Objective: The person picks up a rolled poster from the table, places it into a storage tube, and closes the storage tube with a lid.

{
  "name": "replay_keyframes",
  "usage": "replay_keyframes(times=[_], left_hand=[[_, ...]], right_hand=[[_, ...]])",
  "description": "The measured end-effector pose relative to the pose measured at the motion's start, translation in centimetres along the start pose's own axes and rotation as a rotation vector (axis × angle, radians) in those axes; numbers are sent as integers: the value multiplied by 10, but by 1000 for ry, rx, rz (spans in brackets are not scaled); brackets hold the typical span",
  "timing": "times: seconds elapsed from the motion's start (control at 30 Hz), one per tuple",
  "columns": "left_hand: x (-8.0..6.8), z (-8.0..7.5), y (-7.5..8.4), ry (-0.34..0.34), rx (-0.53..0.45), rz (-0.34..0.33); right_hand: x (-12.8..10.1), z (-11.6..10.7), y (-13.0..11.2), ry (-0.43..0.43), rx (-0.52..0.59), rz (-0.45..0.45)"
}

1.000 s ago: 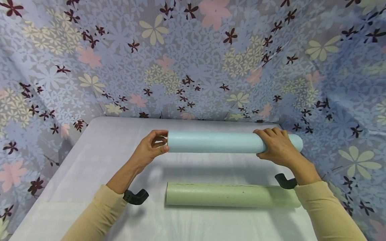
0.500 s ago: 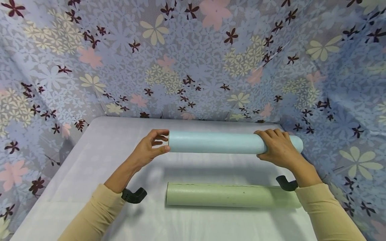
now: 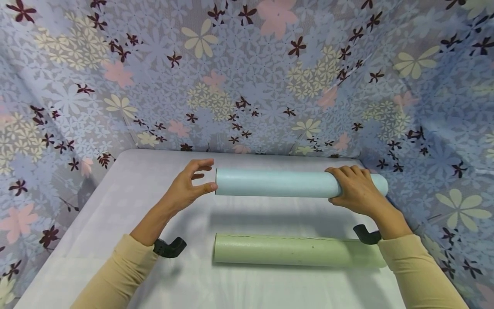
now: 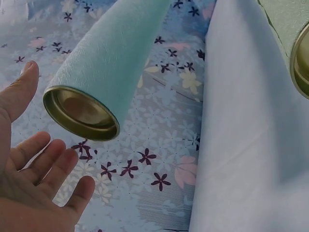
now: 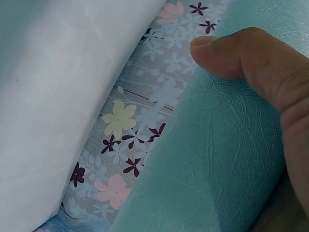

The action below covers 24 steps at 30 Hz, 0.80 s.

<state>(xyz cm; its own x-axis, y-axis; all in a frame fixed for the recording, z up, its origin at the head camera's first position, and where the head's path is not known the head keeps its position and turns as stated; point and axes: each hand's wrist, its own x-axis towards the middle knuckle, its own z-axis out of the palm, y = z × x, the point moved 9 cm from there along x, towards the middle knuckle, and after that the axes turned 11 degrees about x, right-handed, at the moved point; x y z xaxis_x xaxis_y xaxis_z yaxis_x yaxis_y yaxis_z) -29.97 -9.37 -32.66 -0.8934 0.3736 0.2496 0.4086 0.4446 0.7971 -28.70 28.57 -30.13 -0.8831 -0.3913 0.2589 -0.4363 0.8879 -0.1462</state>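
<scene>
A long light-blue tube [image 3: 274,183] is held level above the table, its shadow falling on the cloth below. My right hand [image 3: 353,186] grips it near its right end; in the right wrist view the thumb [image 5: 227,53] lies across its creased, leathery surface. At the other end my left hand [image 3: 185,184] is spread, fingers apart from the tube and thumb tip right at its rim. The left wrist view shows this end closed by a recessed gold metal cap [image 4: 82,113], with the open left hand [image 4: 38,164] beside it.
A similar pale green tube [image 3: 297,250] lies on the white-covered table [image 3: 154,171], nearer to me and parallel to the blue one. Its gold end [image 4: 303,63] shows in the left wrist view. Flowered cloth [image 3: 247,77] hangs behind and at both sides.
My left hand has loosened from the tube's left end and drawn slightly left, its fingers spreading. The right hand and the blue tube have stayed almost still.
</scene>
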Motion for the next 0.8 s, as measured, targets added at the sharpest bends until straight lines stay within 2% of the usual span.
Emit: replay_keyframes(times=[0.2,0.4,0.5,0.7,0.8], left_hand=[[2,6,12,-9,65,36],[6,14,20,-17,227,71],[7,17,27,4,323,119],[7,23,45,87,534,262],[8,27,49,111,625,317]], right_hand=[[-1,-1,0,-5,-2,5],[-1,-1,-1,-5,-7,6],[-1,-2,-1,-6,-7,6],[-2,-2,0,-4,-15,3],[-3,-1,0,-9,-17,6]])
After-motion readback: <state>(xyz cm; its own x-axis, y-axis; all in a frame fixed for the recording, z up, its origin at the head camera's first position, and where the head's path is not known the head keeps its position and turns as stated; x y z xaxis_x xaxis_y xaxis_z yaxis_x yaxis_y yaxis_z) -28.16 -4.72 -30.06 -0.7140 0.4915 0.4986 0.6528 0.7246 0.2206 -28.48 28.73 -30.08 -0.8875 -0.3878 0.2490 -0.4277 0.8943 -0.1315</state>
